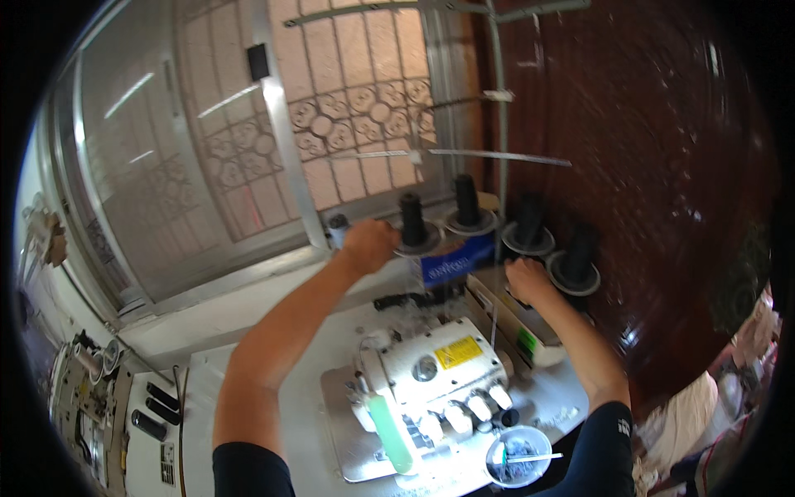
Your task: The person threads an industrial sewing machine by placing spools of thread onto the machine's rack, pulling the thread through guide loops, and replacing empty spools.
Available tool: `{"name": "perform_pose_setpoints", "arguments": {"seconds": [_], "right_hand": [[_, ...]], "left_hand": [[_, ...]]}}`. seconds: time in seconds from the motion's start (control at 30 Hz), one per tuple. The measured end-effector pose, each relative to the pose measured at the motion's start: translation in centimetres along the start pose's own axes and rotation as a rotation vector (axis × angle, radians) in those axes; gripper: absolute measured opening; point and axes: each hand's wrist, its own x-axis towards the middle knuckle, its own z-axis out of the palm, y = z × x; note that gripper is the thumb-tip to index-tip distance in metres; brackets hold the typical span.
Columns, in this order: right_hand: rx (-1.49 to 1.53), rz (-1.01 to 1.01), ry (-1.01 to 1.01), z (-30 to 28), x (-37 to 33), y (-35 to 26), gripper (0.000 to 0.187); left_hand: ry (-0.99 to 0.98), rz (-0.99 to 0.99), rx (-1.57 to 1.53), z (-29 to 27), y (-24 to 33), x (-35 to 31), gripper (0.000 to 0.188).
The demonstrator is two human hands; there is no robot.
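Four black thread cones [411, 217] stand upright, each on a pale round disc [580, 288], spaced apart in a row, the right-hand pair blurred

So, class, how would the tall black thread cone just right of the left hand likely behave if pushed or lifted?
The tall black thread cone would probably feel stiff, since it stands straight. Pushed, it might tip, being taller than wide, though the round grey disc beneath may steady it. Laid sideways, it could roll, given its rounded sides.
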Motion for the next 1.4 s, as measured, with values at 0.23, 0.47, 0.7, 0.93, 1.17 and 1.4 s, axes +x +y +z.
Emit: {"name": "perform_pose_setpoints", "arguments": {"seconds": [0.23, 0.47, 0.7, 0.93, 1.17, 1.4], "right_hand": [[0.971, -0.511, 0.147, -8.0, 5.4, -7.4, 0.020], [1.173, -0.745, 0.104, -6.2, 15.6, -12.3, 0.026], [1.363, -0.563, -0.043, -8.3, 14.5, -12.8, 0.012], [1.171, -0.455, 0.355, -7.9, 16.7, -11.5, 0.019], [1.126, -0.306, 0.418, -8.4, 16.2, -11.2, 0.018], [1.138, -0.280, 0.423, -9.3, 15.2, -11.3, 0.019]], "left_hand": [[-0.017, 0.026, -0.038, -0.7, -0.5, -1.9, 0.014], [0.103, 0.180, -0.144, -2.9, -0.2, -1.4, 0.014], [0.583, -0.285, -0.748, -3.3, -4.7, -0.8, 0.013], [0.755, -0.279, -1.021, -1.4, -5.1, -0.1, 0.015], [0.617, -0.195, -0.833, -0.2, -5.1, -0.9, 0.012], [0.439, -0.287, -0.941, -0.7, -5.6, -0.3, 0.013]]}}
